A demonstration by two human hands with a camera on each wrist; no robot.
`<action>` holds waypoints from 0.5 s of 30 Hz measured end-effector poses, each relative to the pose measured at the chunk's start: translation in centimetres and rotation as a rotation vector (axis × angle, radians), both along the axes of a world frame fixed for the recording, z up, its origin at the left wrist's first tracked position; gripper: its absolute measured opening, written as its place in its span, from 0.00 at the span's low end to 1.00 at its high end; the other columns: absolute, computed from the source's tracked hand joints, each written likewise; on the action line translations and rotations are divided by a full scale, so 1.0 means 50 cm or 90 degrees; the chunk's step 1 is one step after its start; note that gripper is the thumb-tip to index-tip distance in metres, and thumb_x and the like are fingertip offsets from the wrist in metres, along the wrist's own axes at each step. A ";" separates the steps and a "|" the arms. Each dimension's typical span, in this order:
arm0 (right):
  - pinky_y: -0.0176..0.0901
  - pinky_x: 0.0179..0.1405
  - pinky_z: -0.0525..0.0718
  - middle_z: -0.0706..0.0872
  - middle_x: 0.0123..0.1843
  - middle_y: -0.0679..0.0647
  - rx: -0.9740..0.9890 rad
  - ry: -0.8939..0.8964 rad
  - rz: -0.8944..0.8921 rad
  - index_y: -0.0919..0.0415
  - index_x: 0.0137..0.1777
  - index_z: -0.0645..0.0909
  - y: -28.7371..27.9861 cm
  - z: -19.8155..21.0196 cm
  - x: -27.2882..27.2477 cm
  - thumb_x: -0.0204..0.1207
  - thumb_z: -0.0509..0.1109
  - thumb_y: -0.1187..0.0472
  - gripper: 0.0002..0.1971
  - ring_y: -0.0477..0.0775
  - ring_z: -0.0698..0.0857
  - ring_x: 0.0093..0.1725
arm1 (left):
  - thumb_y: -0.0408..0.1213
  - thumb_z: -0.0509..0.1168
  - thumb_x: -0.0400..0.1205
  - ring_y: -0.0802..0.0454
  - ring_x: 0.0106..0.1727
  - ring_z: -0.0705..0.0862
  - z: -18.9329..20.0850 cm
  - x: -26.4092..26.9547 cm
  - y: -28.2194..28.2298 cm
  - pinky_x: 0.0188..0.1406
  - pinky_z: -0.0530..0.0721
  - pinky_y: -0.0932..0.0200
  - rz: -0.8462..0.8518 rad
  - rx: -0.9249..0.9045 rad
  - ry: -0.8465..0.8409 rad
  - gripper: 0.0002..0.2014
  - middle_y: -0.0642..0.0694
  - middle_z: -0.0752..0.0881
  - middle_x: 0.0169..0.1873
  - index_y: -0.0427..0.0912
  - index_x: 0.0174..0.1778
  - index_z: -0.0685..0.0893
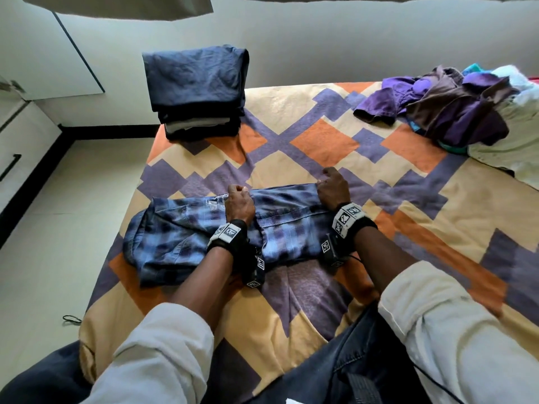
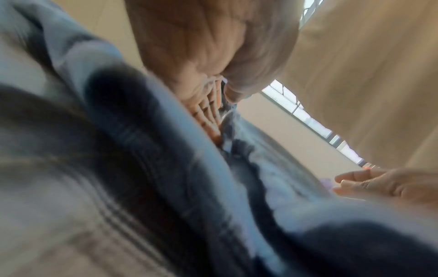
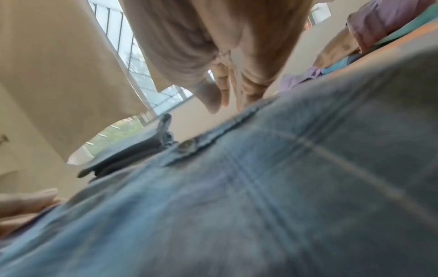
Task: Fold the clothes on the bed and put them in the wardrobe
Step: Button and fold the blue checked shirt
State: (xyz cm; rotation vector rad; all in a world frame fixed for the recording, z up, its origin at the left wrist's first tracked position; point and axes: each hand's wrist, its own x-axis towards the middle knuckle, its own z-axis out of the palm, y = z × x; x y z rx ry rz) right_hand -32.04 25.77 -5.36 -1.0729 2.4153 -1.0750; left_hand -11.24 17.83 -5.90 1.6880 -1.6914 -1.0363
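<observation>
Head view: bright, even daylight, soft shadows, strong wide-angle bending at the edges. Both wrist views: heavy blur; plaid cloth (image 2: 166, 187) below the fingers (image 2: 208, 112) is out of focus. Window (image 3: 132, 56) beyond the fingers (image 3: 222, 82) is the bright source, slightly washed out.

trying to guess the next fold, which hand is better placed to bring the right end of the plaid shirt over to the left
Right. The right hand grips the plaid shirt at its right far corner, so it can likely carry that end across. The left hand grips the far edge near the middle, suited to anchoring the fold.
</observation>
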 end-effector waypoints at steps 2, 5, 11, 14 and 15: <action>0.46 0.54 0.78 0.83 0.62 0.65 -0.086 0.024 0.017 0.66 0.65 0.78 0.033 0.013 0.015 0.75 0.66 0.71 0.17 0.63 0.82 0.59 | 0.38 0.54 0.89 0.37 0.56 0.83 0.013 0.017 0.012 0.50 0.78 0.51 -0.024 -0.038 0.010 0.13 0.34 0.84 0.58 0.37 0.65 0.73; 0.52 0.59 0.80 0.86 0.52 0.63 -0.195 0.138 0.057 0.67 0.50 0.85 0.083 -0.006 0.056 0.69 0.67 0.74 0.11 0.63 0.83 0.55 | 0.39 0.57 0.87 0.40 0.66 0.77 0.018 0.036 0.057 0.69 0.76 0.39 -0.191 -0.243 -0.066 0.15 0.36 0.81 0.65 0.37 0.67 0.78; 0.35 0.48 0.75 0.90 0.47 0.58 -0.028 0.012 0.103 0.63 0.43 0.89 0.123 -0.046 0.108 0.71 0.70 0.69 0.07 0.57 0.87 0.50 | 0.59 0.48 0.88 0.42 0.87 0.40 -0.058 0.030 0.151 0.85 0.41 0.43 -0.498 -0.134 -0.410 0.33 0.46 0.44 0.88 0.51 0.88 0.50; 0.41 0.44 0.77 0.90 0.44 0.62 -0.093 -0.023 -0.081 0.65 0.42 0.87 0.139 -0.028 0.076 0.74 0.69 0.67 0.05 0.59 0.87 0.47 | 0.61 0.44 0.88 0.42 0.87 0.37 -0.083 0.043 0.155 0.85 0.37 0.44 -0.497 -0.141 -0.430 0.34 0.47 0.40 0.87 0.53 0.88 0.43; 0.42 0.42 0.75 0.88 0.41 0.62 -0.079 -0.017 -0.109 0.66 0.40 0.85 0.140 -0.025 0.060 0.74 0.68 0.67 0.05 0.61 0.86 0.46 | 0.61 0.44 0.88 0.42 0.87 0.36 -0.084 0.044 0.154 0.85 0.36 0.44 -0.499 -0.142 -0.429 0.34 0.46 0.40 0.87 0.53 0.88 0.43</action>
